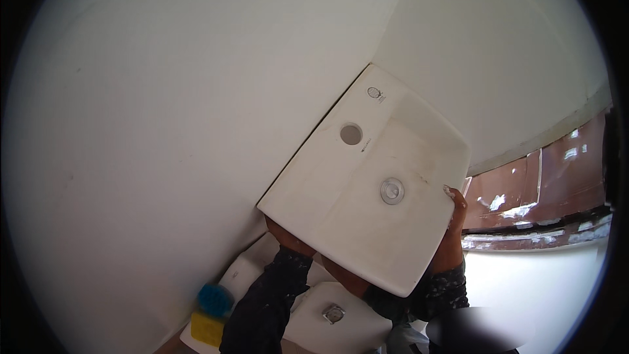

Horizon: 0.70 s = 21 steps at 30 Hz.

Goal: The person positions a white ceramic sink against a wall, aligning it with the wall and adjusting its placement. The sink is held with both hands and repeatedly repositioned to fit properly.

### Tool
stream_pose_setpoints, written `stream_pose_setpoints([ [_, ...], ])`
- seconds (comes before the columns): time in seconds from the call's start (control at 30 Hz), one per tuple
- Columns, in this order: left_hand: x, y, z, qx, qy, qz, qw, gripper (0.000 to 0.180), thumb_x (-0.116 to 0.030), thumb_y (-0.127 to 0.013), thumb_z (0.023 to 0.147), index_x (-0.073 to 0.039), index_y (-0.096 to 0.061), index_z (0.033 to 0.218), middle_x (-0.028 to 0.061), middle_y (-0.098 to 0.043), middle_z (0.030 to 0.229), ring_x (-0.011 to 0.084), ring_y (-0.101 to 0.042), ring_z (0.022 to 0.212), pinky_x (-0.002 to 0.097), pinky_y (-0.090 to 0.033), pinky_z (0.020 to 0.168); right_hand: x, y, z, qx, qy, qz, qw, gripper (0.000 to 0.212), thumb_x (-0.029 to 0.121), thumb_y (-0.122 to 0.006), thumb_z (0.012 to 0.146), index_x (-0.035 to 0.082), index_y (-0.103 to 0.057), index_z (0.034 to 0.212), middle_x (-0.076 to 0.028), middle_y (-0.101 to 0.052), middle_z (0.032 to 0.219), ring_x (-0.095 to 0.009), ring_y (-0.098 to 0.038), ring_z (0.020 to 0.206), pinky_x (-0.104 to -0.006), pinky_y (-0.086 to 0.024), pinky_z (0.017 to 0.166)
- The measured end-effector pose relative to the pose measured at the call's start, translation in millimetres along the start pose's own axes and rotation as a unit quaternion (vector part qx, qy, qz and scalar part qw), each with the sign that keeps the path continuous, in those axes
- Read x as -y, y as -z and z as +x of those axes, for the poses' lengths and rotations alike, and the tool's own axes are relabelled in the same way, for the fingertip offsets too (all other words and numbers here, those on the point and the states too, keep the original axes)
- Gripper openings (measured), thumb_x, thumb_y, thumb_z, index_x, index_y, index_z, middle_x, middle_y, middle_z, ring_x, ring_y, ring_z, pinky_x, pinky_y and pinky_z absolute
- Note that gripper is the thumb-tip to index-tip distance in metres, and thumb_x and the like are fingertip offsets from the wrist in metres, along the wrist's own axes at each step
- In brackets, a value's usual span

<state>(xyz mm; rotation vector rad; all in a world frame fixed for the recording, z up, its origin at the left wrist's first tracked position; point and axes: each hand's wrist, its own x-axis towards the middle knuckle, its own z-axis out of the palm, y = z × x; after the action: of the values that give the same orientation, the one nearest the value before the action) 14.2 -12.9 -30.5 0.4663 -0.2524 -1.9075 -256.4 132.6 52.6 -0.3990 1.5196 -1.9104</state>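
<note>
A white ceramic sink sits tilted across the middle of the view, its back edge along the wall. It has a round tap hole and a metal drain. My right hand grips its right rim, the thumb lying over the top edge. At the lower left corner my left hand holds the sink from beneath, its fingers hidden under the edge. Dark, paint-flecked sleeves cover both forearms.
White walls meet in a corner behind the sink. Below stands white toilet ware with a square metal flush button. Blue and yellow items lie at lower left. Brown shiny panels line the right side.
</note>
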Motion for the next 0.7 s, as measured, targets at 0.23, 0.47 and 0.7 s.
stream_pose_setpoints([
  [0.23, 3.2, -7.0, 1.2, -0.027, -0.004, -0.051, 0.998, 0.056, -0.044, -0.043, 0.095, 0.001, -0.045, 0.130, 0.0171, -0.054, 0.126, 0.0262, -0.057, 0.113, 0.0399, -0.048, 0.094, 8.3, -14.8, 1.0, -0.025, 0.020, -0.010, 0.999, 0.047, 0.035, -0.053, 0.083, -0.006, -0.060, 0.106, -0.017, -0.064, 0.097, -0.025, -0.063, 0.085, -0.0341, -0.052, 0.074],
  [0.47, 8.2, 13.6, 4.8, -0.041, -0.104, 0.263, 0.958, 0.059, -0.047, -0.031, 0.098, -0.003, -0.039, 0.137, 0.0139, -0.050, 0.133, 0.0291, -0.053, 0.119, 0.0421, -0.048, 0.097, 12.4, -24.2, -0.6, -0.022, -0.039, 0.040, 0.998, 0.049, 0.034, -0.052, 0.083, -0.007, -0.058, 0.111, -0.017, -0.064, 0.100, -0.027, -0.063, 0.088, -0.0351, -0.052, 0.076],
  [0.7, 0.9, -13.6, 0.5, -0.036, -0.018, -0.052, 0.998, 0.052, -0.037, -0.045, 0.095, 0.001, -0.043, 0.129, 0.0158, -0.054, 0.125, 0.0264, -0.057, 0.111, 0.0392, -0.049, 0.092, 19.1, -34.1, -10.0, -0.016, -0.044, 0.075, 0.996, 0.048, 0.031, -0.047, 0.087, -0.005, -0.055, 0.118, -0.017, -0.063, 0.104, -0.027, -0.063, 0.092, -0.0347, -0.053, 0.079],
])
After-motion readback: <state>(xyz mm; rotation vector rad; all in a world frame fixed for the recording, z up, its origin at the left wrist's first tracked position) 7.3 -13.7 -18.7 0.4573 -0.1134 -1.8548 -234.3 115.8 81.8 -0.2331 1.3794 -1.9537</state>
